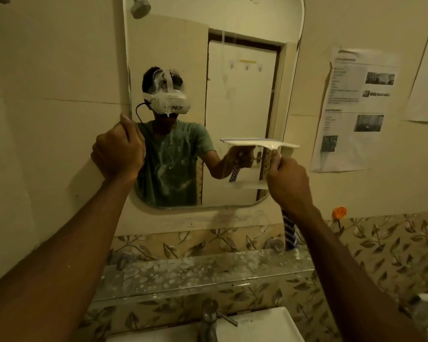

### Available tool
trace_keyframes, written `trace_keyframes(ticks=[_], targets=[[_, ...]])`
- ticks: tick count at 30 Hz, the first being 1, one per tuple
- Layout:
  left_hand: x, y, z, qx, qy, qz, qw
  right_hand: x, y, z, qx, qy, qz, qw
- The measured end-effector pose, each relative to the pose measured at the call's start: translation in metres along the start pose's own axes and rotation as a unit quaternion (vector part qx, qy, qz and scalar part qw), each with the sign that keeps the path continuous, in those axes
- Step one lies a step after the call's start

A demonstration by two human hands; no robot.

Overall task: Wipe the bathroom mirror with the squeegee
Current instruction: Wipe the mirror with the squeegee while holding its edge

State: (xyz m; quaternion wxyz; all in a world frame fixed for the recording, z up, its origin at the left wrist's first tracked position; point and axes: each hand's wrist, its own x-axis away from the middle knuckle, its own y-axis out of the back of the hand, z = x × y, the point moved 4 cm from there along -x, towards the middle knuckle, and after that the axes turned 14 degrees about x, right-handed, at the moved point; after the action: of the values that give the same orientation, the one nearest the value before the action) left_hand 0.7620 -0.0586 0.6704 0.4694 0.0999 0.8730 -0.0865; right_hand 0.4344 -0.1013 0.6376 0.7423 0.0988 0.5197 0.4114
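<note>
The squeegee lay against the mirror, right side.
The right hand gripped its handle; the left hand clasped the mirror's left edge; foam streaked it.

The squeegee has a cream head and a blue-and-white striped handle. White streaks mark the mirror. The wall is cream. The tiles show brown leaves on beige. The hook is orange, and the basin white.
</note>
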Motion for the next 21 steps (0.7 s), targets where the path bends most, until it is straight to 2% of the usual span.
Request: trace_keyframes(ticks=[9, 12, 16, 21], targets=[[0.003, 0.001, -0.005, -0.006, 0.003, 0.016, 1.000, 0.087, -0.067, -0.045, 0.018, -0.054, 0.048, 0.997], [0.004, 0.003, -0.008, -0.002, 0.001, 0.024, 1.000, 0.069, -0.043, -0.032, 0.018, -0.029, 0.040, 0.999], [0.001, 0.004, -0.006, -0.009, 0.008, 0.031, 0.999, 0.012, -0.009, -0.007, -0.017, -0.010, -0.018, 1.000], [0.000, 0.003, -0.001, 0.005, -0.006, 0.034, 0.999, 0.043, -0.039, -0.022, -0.018, -0.041, -0.009, 0.999]])
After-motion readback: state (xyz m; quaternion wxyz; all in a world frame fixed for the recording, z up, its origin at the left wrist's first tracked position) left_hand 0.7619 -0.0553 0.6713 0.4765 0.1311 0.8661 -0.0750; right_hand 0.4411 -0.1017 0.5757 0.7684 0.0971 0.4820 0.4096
